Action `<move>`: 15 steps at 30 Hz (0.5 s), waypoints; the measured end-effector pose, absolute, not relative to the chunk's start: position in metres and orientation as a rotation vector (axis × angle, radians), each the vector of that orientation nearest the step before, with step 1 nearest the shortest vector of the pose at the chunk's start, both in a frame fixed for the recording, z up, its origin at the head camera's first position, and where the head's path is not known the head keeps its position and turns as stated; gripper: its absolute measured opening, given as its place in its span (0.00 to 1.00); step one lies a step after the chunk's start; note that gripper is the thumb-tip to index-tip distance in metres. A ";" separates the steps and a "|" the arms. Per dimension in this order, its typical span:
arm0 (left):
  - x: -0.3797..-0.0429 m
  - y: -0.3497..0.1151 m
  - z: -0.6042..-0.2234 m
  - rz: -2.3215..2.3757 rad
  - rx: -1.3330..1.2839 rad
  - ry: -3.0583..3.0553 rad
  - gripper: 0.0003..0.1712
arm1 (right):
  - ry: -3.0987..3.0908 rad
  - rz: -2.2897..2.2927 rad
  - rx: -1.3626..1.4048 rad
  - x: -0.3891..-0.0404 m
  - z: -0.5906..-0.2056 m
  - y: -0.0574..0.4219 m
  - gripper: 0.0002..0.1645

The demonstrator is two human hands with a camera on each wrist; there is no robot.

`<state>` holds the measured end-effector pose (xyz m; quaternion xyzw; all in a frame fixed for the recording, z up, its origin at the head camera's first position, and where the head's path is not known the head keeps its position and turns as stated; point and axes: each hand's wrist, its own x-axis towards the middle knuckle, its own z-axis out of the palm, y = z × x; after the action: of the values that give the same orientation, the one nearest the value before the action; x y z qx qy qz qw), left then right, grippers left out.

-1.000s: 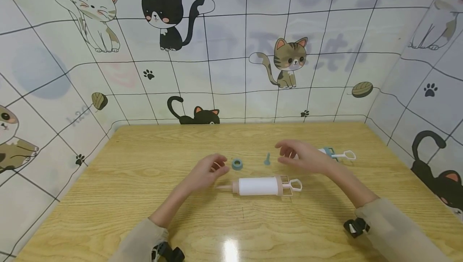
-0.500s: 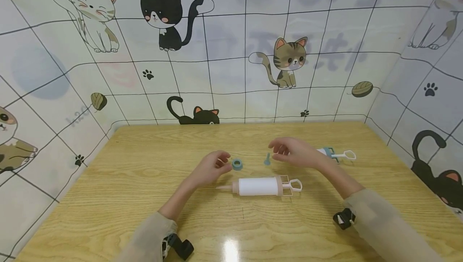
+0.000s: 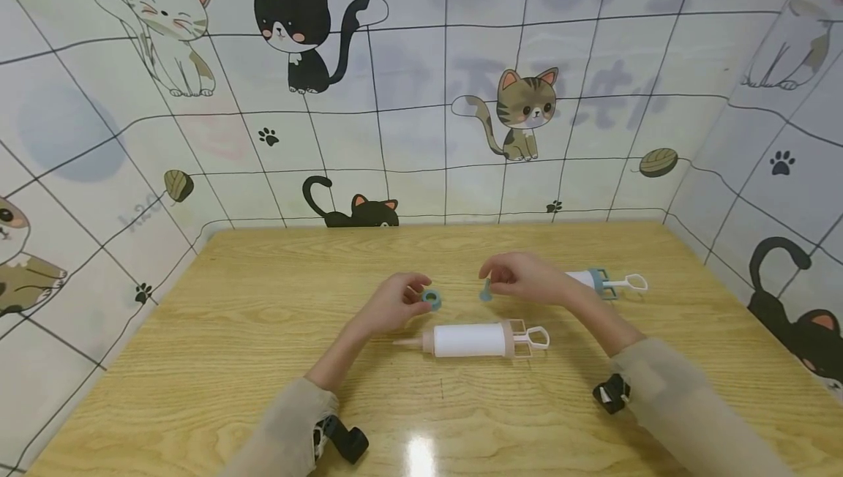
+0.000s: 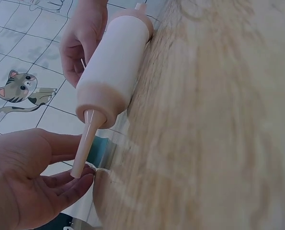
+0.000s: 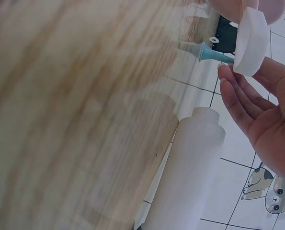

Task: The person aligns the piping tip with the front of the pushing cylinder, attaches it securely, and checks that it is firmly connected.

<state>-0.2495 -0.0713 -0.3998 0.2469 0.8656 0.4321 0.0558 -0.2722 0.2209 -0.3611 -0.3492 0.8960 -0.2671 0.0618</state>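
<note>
On the table, my left hand (image 3: 395, 303) has its thumb and fingers round the edge of a small teal ring (image 3: 432, 300); in the left wrist view this ring (image 4: 98, 151) is partly hidden behind a syringe tip. To the right, my right hand (image 3: 527, 278) pinches the thin end of a small teal nozzle (image 3: 486, 293) standing on its wide base. In the right wrist view a white handle hides the thumb near the nozzle (image 5: 210, 52). In front of both hands lies a large white syringe (image 3: 469, 340) with beige ends, a tapered tip pointing left and a loop handle on the right.
A second white syringe (image 3: 581, 277) with teal fittings lies behind the right forearm, partly hidden. The wooden table (image 3: 263, 360) ends at a wall covering (image 3: 421, 133) printed with cats, which also rises on both sides.
My left hand has moved right and reached the teal ring. The right hand has moved left to the teal nozzle, its fingers closing. The ring, nozzle and syringes have stayed in place.
</note>
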 end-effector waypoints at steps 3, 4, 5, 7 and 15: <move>-0.251 -0.069 -0.400 1.294 0.758 2.631 0.21 | 2.695 -0.806 -1.054 -0.274 -0.362 0.219 0.11; -0.251 -0.068 -0.400 1.291 0.761 2.632 0.21 | 2.684 -0.812 -1.053 -0.275 -0.363 0.218 0.11; -0.251 -0.067 -0.400 1.290 0.759 2.630 0.21 | 2.679 -0.813 -1.049 -0.275 -0.363 0.218 0.10; -0.251 -0.066 -0.399 1.293 0.752 2.628 0.20 | 2.672 -0.812 -1.042 -0.275 -0.363 0.217 0.09; -0.256 -0.064 -0.402 1.308 0.803 2.618 0.18 | 2.629 -0.807 -1.099 -0.278 -0.365 0.214 0.05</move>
<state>-0.2560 -0.0637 -0.4022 0.2642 0.8614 0.4305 0.0534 -0.2776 0.2145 -0.3652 -0.3697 0.8841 -0.2714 0.0900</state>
